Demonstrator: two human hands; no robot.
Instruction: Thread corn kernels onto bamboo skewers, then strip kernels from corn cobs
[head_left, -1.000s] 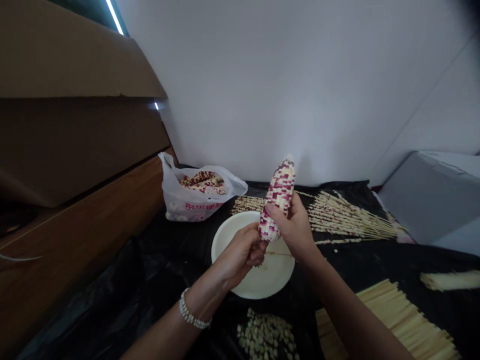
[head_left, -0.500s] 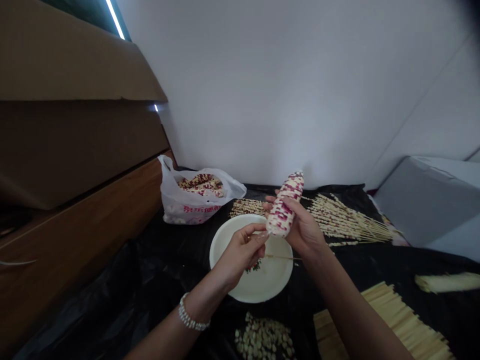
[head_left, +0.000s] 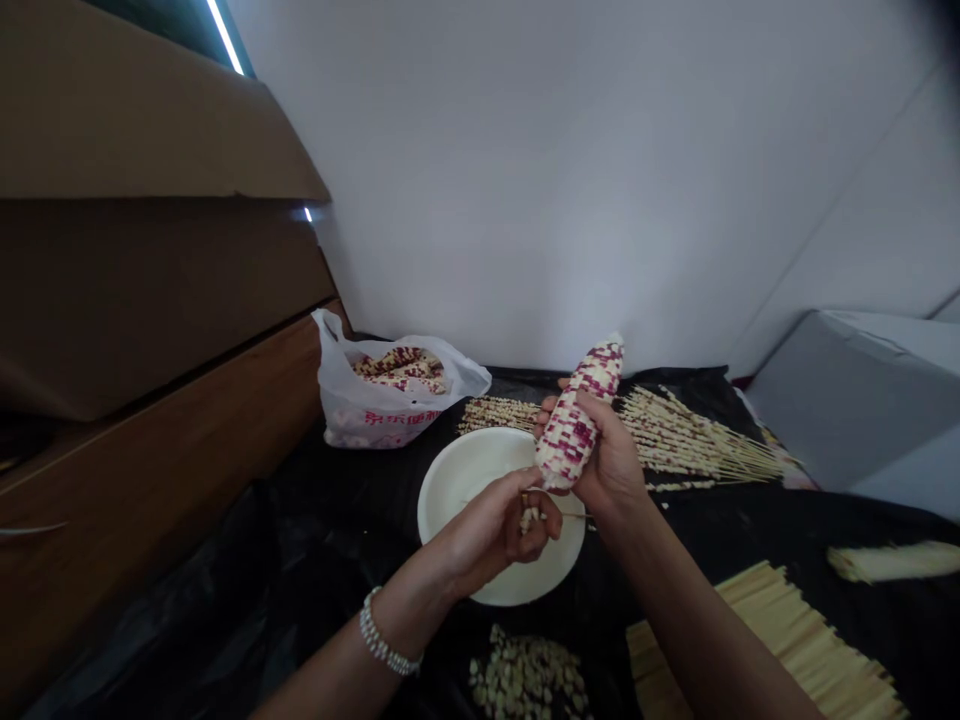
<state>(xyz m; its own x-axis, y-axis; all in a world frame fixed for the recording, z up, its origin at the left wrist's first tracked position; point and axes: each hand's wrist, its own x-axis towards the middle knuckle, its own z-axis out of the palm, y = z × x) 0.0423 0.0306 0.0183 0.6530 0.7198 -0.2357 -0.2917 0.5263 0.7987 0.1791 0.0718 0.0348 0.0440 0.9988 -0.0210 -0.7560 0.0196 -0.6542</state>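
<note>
- Ear of corn (head_left: 579, 415), white and purple, is up in the air beyond the bowl's (head_left: 448, 490) right-hand side, leaning away with its tip toward the wall (head_left: 525, 200).
- The right hand (head_left: 619, 455) has it: fingers closed around the middle, thumb over the near face, fingertips showing past the far side.
- And here's the change! The left hand (head_left: 499, 525), pinching at the lower end half a second ago, has now rolled over, showing its curled fingers and a few loose kernels (head_left: 531, 517) tucked inside.
- Those fingers are half folded around the kernels, with the thumb up by the ear's lower end; whether it is actually touching, I can't tell.
- What it means: kernels look to be gathering in the left hand, while the visible face of the ear remains largely covered.
- A thin stick (head_left: 574, 515) pokes out across the bowl, beside the left fingers; whether they grip it is unclear.
- Around them, nothing seems to have shifted: the white plastic bag (head_left: 364, 395) with more ears (head_left: 405, 370) behind, kernel-threaded sticks (head_left: 675, 440) to the right, a kernel pile (head_left: 529, 675) in front, plain sticks (head_left: 787, 630) near the right forearm, all on black sheeting (head_left: 300, 560).
</note>
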